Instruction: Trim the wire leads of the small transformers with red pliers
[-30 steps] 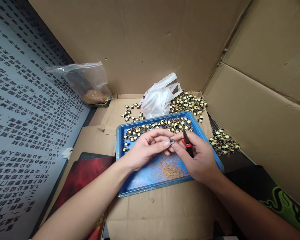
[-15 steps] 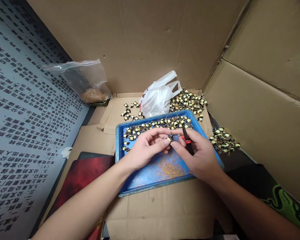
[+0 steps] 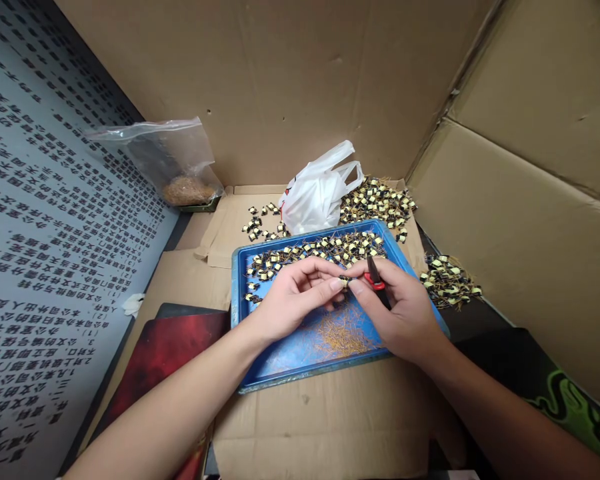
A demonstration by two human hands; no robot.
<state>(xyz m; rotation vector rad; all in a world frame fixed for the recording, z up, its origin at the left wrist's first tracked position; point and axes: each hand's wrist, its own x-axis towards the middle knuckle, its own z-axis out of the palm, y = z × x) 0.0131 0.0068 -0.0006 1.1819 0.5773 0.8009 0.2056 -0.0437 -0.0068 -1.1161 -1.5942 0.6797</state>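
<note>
Fingers first: the left hand [image 3: 297,293] has thumb and fingertips pinched closed on one tiny black-and-yellow component [image 3: 346,282], and the right hand [image 3: 403,310] has its thumb and index tips right up against it from the other side. Fine detail on that little part is mostly covered by fingertips tbh. The right hand is also curled around some red-and-black snips [image 3: 379,285], tilted across the fingers. All this is held over a blue tray [image 3: 283,360], with a scatter of coppery wire bits [image 3: 345,335] below and loads of similar parts [image 3: 317,250] along the far side. Behind that sits a white plastic bag [image 3: 313,203], next to a big pile [image 3: 380,203] of more parts. Another heap [image 3: 449,283] sits just right of the tray.
</note>
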